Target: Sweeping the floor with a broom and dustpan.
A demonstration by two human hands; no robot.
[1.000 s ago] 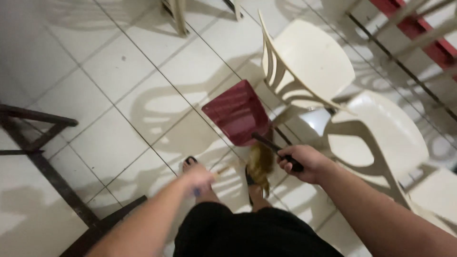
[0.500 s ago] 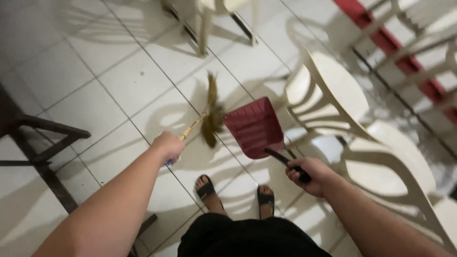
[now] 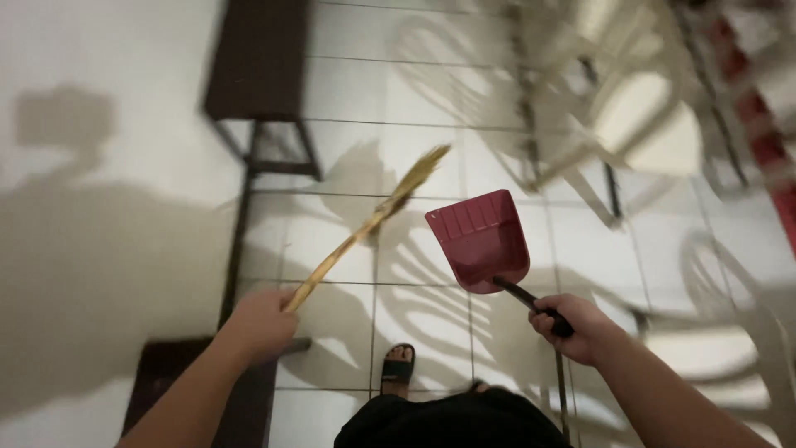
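Dark red dustpan (image 3: 481,241), straw-yellow broom (image 3: 369,224), seemingly white tiled floor (image 3: 348,158).

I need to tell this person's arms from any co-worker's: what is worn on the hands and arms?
Nothing: the left hand and right hand are bare, with no gloves, rings, watch or bands visible. Both forearms are uncovered to the frame's lower edge; no sleeve shows. The picture is somewhat blurred, so small marks could be missed.

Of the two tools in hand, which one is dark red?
The dustpan, held by its black handle in the right hand. The broom in the left hand is straw-coloured.
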